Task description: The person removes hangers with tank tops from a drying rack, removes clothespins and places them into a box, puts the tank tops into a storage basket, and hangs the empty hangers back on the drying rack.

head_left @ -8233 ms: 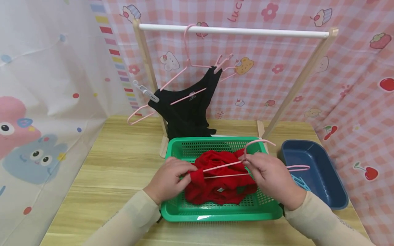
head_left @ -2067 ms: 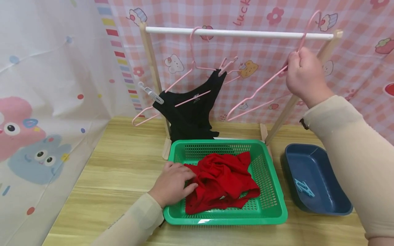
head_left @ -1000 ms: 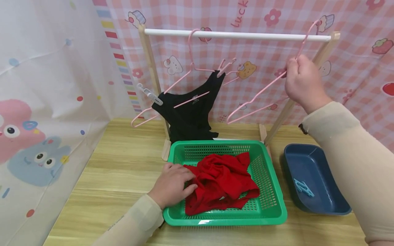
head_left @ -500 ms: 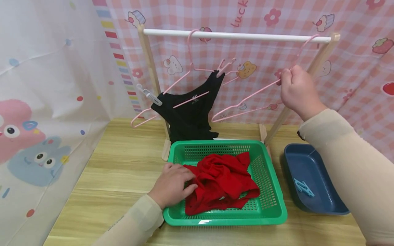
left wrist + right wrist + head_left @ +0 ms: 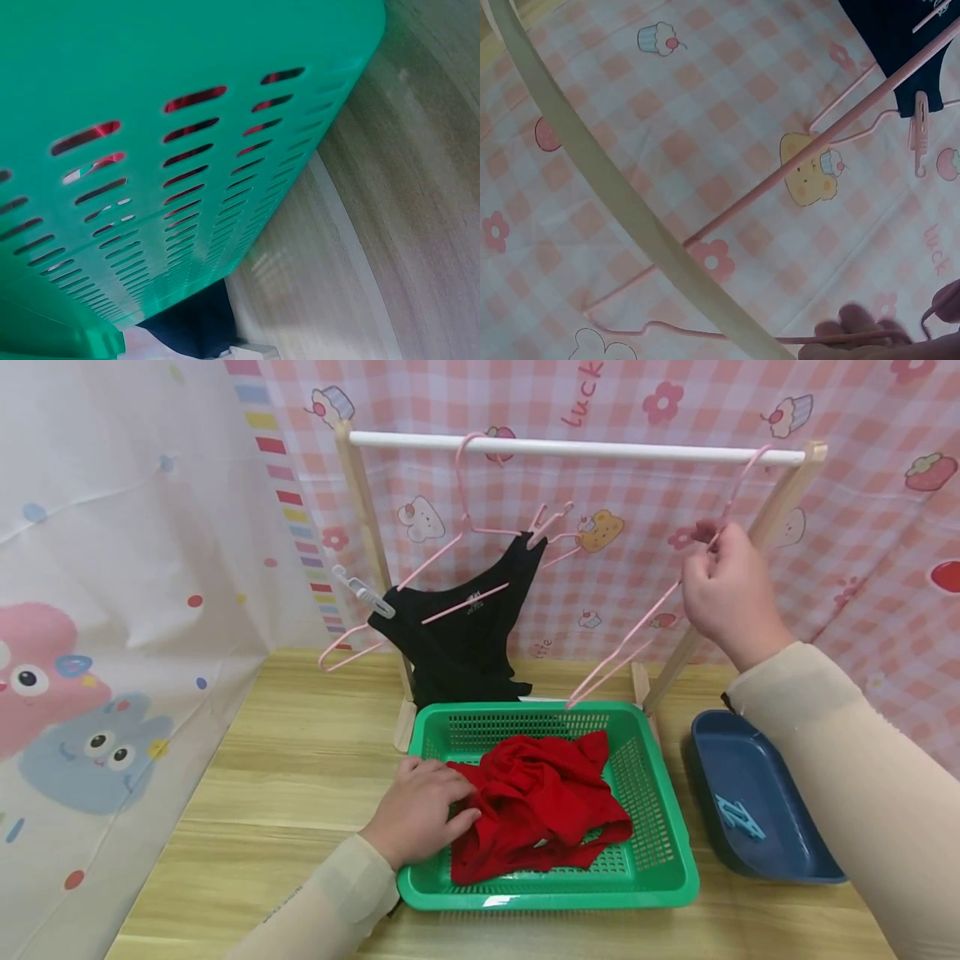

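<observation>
My right hand [image 5: 731,589] is raised at the right end of the rack and holds a bare pink clothes hanger [image 5: 637,627] near its neck. The hanger's hook overlaps the white rod [image 5: 585,447], and its long arm slopes down toward the basket's back rim. In the right wrist view, fingertips [image 5: 851,330] lie along the hanger wire [image 5: 765,184]. My left hand [image 5: 423,810] rests over the left rim of a green basket [image 5: 547,900], fingers relaxed beside a crumpled red garment [image 5: 540,802]. The left wrist view shows only the basket's slotted outer wall [image 5: 142,210].
A black tank top [image 5: 472,635] hangs from another pink hanger, held by a grey clothes peg [image 5: 365,593] and a pink one [image 5: 549,525]. Blue pegs [image 5: 741,818] lie in a dark blue tub [image 5: 780,802] at right. The rack's wooden legs [image 5: 367,527] stand behind the basket.
The bare hanger has left the red garment and gone up to the rod. Its hook has lowered to the rod, and its free end has swung down. The left hand has lately stayed still.
</observation>
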A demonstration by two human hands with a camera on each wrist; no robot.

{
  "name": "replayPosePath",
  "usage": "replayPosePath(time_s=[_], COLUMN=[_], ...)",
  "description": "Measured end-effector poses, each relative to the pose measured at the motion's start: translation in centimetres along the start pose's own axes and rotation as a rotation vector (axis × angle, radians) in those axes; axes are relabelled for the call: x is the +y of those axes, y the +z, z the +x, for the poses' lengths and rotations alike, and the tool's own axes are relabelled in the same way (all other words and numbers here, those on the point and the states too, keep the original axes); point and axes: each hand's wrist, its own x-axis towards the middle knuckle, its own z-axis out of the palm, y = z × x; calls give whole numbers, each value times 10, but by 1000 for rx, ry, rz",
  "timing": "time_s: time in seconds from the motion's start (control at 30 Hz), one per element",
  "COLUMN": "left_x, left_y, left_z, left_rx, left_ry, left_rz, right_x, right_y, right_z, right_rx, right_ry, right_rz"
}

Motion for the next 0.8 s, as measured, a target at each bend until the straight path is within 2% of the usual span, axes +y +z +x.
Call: replayPosePath(time_s=[0.13,0.3,0.53,0.8], left_x=[0,0,-1,-1], left_y=[0,0,1,0], left_z=[0,0,0,-1], left_rx=[-6,-18,-13,-16], left_ry=[-4,-7,-3,-3], left_rz=[3,4,13,18], right_x=[2,4,5,9], right_y=[0,3,9,20], right_z=[-9,-23,-47,-76], right_rx=[15,40,13,-4], right_ry=[-15,-87,-113,-217], right_rz=[45,91,165,228])
